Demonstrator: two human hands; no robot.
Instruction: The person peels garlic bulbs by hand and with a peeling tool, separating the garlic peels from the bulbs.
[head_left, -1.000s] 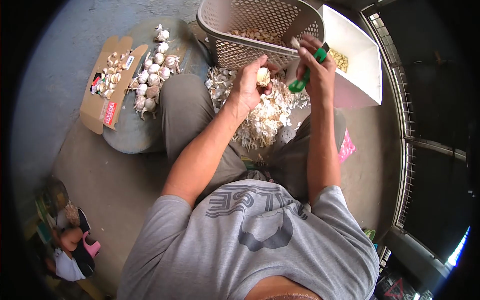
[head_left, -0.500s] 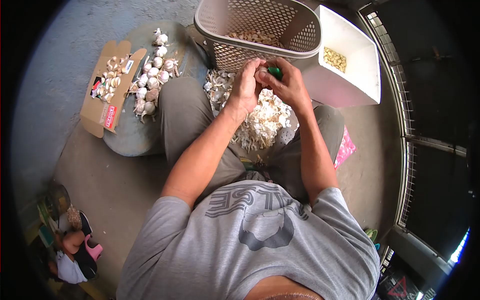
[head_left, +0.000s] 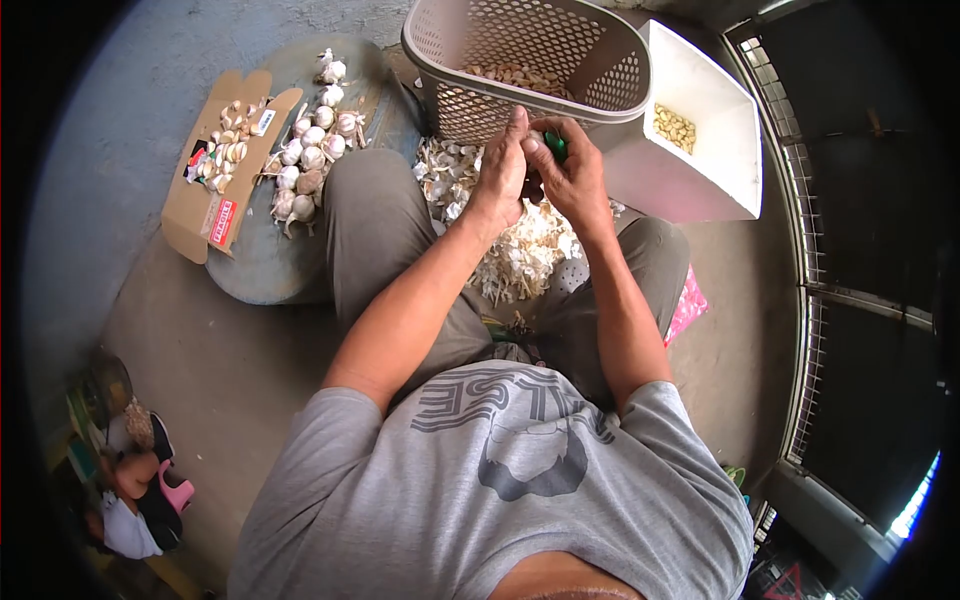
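My left hand (head_left: 500, 175) is raised over the pile of garlic skins (head_left: 525, 250), its fingers closed around something small that is mostly hidden, perhaps garlic. Pressed against it, my right hand (head_left: 570, 170) grips a green-handled tool (head_left: 555, 147); the tool's working end is not visible. Just beyond both hands stands a perforated basket (head_left: 480, 110) with garlic cloves (head_left: 520, 78) inside.
Garlic bulbs (head_left: 312, 140) lie on a blue-grey surface (head_left: 260, 280) at left, beside a cardboard box (head_left: 185, 225) of cloves. A white foam box (head_left: 700, 170) holds peeled cloves (head_left: 673, 128). Another person (head_left: 135, 475) is at lower left.
The hands have shifted slightly, with the left thumb now more upright. The surroundings sit a little differently in view as the camera has moved.
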